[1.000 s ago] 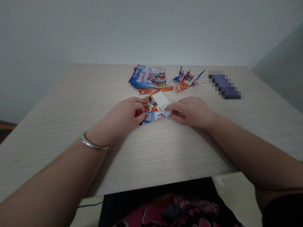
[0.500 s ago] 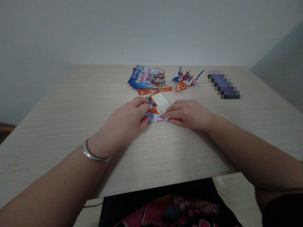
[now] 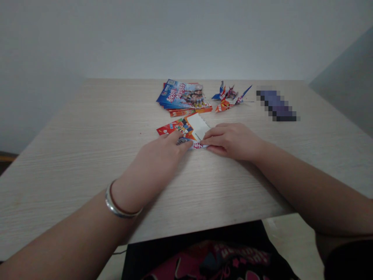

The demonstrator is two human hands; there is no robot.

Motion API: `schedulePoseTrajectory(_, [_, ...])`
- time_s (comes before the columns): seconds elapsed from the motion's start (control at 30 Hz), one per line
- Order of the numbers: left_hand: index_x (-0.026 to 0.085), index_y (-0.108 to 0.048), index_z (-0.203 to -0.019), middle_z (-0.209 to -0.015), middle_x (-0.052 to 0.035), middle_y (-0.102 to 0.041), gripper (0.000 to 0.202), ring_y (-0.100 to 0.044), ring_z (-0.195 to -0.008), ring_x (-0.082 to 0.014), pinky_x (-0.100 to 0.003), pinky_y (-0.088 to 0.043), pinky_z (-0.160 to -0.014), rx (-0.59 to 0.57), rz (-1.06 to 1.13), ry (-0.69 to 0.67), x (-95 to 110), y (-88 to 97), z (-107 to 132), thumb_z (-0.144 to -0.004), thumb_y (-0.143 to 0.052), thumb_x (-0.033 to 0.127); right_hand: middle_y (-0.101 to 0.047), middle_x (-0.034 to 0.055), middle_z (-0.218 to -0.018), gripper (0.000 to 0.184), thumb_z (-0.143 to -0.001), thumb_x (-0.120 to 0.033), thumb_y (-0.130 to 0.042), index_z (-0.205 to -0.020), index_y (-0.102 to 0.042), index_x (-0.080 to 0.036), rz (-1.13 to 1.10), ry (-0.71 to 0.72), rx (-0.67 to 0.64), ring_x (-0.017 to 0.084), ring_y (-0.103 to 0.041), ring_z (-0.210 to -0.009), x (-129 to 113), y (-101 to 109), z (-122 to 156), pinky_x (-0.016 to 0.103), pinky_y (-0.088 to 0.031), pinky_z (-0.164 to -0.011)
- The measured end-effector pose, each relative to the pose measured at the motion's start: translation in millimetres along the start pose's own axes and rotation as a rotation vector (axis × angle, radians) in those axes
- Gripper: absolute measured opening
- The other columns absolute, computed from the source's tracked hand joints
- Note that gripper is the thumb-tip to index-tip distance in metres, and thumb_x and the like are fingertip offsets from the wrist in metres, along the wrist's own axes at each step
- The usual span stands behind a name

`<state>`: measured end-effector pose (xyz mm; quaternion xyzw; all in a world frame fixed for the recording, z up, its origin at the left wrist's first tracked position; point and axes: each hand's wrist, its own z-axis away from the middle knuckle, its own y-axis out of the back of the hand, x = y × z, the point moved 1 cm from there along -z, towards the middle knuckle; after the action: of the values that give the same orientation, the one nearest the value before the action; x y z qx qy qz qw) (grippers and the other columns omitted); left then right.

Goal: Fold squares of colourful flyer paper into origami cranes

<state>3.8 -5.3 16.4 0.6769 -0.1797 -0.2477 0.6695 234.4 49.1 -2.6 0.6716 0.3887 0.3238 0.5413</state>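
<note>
A colourful printed paper sheet (image 3: 189, 130), mid-table, is pressed flat by the left hand (image 3: 157, 159), now slid nearer along the fold (fingers extended), while the right hand (image 3: 233, 140) pins its edge with curled fingertips.

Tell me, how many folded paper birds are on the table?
2, maybe 3: the paper cranes sit bunched at the table's far side, right of the leaflet stack. They overlap, so an exact count is uncertain.
</note>
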Motion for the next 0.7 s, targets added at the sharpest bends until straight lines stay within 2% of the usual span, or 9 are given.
schedulePoseTrajectory(0.2, [0.017,-0.063,-0.137,-0.124,-0.0131,-0.07,0.041,-0.071,-0.1,-0.0273,-0.04,-0.059,-0.082,-0.002,-0.017,0.016,1,-2.8,-1,-0.103,-0.042,0.01,-0.078,0.0082,-0.109,0.027,-0.1,-0.027,-0.055,-0.111,-0.079,-0.021,0.055,-0.066,-0.043,0.023,-0.069,-0.094,-4,-1,-6,0.033,-0.046,-0.072])
schedulePoseTrajectory(0.3, [0.015,-0.062,-0.137,-0.124,-0.013,-0.07,0.04,-0.071,-0.102,-0.0272,-0.04,-0.059,-0.083,0.023,-0.014,0.058,-2,-6.6,-2,-0.103,-0.042,0.01,-0.078,0.0084,-0.11,0.03,-0.101,-0.027,-0.054,-0.117,-0.078,-0.023,0.069,-0.115,-0.029,0.023,-0.068,-0.095,-5,-4,-6,0.034,-0.046,-0.073])
schedulePoseTrajectory(0.37, [0.015,-0.062,-0.137,-0.126,-0.0132,-0.07,0.039,-0.071,-0.104,-0.0275,-0.04,-0.059,-0.084,0.023,-0.007,0.078,-3,-8.7,-4,-0.104,-0.041,0.011,-0.078,0.0078,-0.109,0.029,-0.101,-0.029,-0.054,-0.114,-0.079,-0.023,0.044,-0.153,0.003,0.023,-0.068,-0.095,-6,-6,-6,0.034,-0.047,-0.075])
schedulePoseTrajectory(0.47, [0.014,-0.063,-0.136,-0.129,-0.0145,-0.069,0.039,-0.07,-0.11,-0.0289,-0.042,-0.058,-0.088,0.024,-0.012,0.054,-2,-10.7,-6,-0.103,-0.042,0.011,-0.078,0.0083,-0.11,0.027,-0.1,-0.034,-0.056,-0.108,-0.08,-0.022,-0.032,-0.299,0.128,0.025,-0.068,-0.102,-4,-7,-6,0.037,-0.051,-0.083])
schedulePoseTrajectory(0.53, [0.012,-0.064,-0.133,-0.13,-0.0159,-0.068,0.038,-0.068,-0.112,-0.0306,-0.045,-0.057,-0.093,0.026,-0.041,0.016,0,-11.3,-8,-0.102,-0.043,0.011,-0.076,0.0115,-0.116,0.028,-0.098,-0.035,-0.059,-0.112,-0.077,-0.019,-0.046,-0.444,0.211,0.028,-0.067,-0.109,0,-8,-7,0.041,-0.051,-0.094])
schedulePoseTrajectory(0.63, [0.007,-0.065,-0.13,-0.128,-0.0182,-0.067,0.036,-0.066,-0.115,-0.033,-0.049,-0.055,-0.098,0.021,-0.067,-0.008,3,-11.0,-9,-0.103,-0.042,0.013,-0.074,0.0161,-0.123,0.036,-0.093,-0.033,-0.065,-0.122,-0.072,-0.012,-0.08,-0.567,0.24,0.032,-0.064,-0.115,6,-13,-10,0.048,-0.048,-0.104])
schedulePoseTrajectory(0.7, [0.006,-0.065,-0.13,-0.127,-0.0188,-0.067,0.036,-0.065,-0.116,-0.0334,-0.049,-0.054,-0.1,0.012,-0.038,-0.004,5,-9.8,-8,-0.103,-0.043,0.017,-0.075,0.0146,-0.117,0.04,-0.09,-0.03,-0.068,-0.125,-0.07,-0.012,-0.178,-0.594,0.254,0.03,-0.066,-0.11,11,-17,-12,0.046,-0.049,-0.102])
